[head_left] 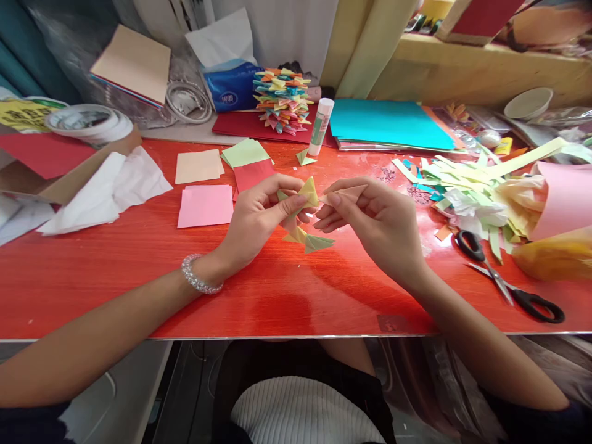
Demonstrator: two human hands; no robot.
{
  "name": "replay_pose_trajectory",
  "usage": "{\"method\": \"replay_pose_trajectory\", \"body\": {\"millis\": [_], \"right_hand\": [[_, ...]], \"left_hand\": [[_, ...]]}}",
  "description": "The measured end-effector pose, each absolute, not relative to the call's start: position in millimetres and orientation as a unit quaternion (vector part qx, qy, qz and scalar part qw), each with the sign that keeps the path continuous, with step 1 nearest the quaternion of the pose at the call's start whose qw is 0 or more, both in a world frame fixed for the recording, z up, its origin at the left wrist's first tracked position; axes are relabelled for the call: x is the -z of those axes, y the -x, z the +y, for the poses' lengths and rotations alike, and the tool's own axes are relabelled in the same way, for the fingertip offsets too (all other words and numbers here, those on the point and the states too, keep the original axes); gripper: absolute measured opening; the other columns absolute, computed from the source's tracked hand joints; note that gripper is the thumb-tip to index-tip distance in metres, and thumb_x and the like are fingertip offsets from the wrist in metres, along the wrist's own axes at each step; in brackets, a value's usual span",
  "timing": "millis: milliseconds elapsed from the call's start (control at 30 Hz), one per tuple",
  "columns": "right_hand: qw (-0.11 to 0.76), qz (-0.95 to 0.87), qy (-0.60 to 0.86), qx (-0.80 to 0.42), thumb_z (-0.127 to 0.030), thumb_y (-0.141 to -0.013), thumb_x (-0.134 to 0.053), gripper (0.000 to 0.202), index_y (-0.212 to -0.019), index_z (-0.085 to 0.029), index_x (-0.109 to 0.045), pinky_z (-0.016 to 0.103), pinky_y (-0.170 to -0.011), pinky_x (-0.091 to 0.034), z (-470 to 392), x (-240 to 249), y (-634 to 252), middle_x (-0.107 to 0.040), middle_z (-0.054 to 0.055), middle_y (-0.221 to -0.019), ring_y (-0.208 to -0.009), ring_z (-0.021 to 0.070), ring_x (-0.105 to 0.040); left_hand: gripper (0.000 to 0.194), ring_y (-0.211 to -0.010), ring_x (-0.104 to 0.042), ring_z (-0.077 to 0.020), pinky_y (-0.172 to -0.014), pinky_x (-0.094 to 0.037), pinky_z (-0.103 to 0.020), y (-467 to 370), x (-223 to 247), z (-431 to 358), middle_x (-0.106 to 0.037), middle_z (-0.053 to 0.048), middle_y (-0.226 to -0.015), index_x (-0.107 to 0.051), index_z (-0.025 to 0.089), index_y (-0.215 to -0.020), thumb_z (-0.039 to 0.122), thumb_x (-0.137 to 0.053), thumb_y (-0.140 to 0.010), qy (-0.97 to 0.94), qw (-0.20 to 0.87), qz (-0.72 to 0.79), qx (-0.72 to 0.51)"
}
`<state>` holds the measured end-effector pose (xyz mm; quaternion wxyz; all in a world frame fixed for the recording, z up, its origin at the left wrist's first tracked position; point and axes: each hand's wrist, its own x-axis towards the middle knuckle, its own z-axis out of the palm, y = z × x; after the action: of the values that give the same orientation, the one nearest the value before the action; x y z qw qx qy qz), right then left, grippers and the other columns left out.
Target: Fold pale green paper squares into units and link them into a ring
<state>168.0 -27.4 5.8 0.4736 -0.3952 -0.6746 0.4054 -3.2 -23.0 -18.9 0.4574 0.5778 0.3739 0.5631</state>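
Observation:
My left hand (261, 216) pinches a chain of folded paper pieces, with a yellow piece (309, 192) at its top and a green piece (319, 243) hanging at its lower end. Close beside it on the right, my right hand (379, 216) holds a pale peach folded triangle (352, 195) between thumb and fingers. The tip of this triangle points left and meets the yellow piece; whether it is tucked in cannot be made out. Behind the hands, a small green folded piece (305, 158) lies by an upright glue stick (320, 126).
Pink squares (205, 206), peach squares (198, 166) and a red square (252, 176) lie left. Black-handled scissors (504, 274) and paper scraps (485, 185) are right. A multicoloured folded-paper stack (282, 102) and blue sheets (393, 125) stand behind.

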Motion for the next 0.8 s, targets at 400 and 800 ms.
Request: {"method": "replay_pose_trajectory", "body": {"millis": [400,800], "right_hand": [[0.472,-0.75,0.396,-0.24,-0.019,-0.09,-0.056,0.004,-0.089,-0.021,-0.058,0.027,-0.062,-0.06,-30.5,0.2,-169.1,-0.068,-0.002,-0.071,-0.065,0.0125,-0.07],[0.439,-0.729,0.392,-0.349,-0.031,-0.093,-0.055,0.011,-0.089,-0.021,-0.057,0.024,-0.054,-0.055,-27.8,-3.9,-170.8,-0.065,-0.002,-0.072,-0.058,0.0093,-0.064]], "left_hand": [[0.017,-0.067,-0.07,-0.0136,-0.061,-0.056,-0.024,1.1,16.1,-26.5,-0.069,0.002,-0.074,-0.064,0.02,-0.085,0.036,-0.069,-0.081,-0.584,0.441,0.397,-0.554],[0.017,-0.067,-0.069,-0.0139,-0.061,-0.056,-0.025,0.4,14.3,-29.4,-0.07,0.001,-0.074,-0.063,0.02,-0.087,0.035,-0.067,-0.082,-0.577,0.433,0.426,-0.545]]}}
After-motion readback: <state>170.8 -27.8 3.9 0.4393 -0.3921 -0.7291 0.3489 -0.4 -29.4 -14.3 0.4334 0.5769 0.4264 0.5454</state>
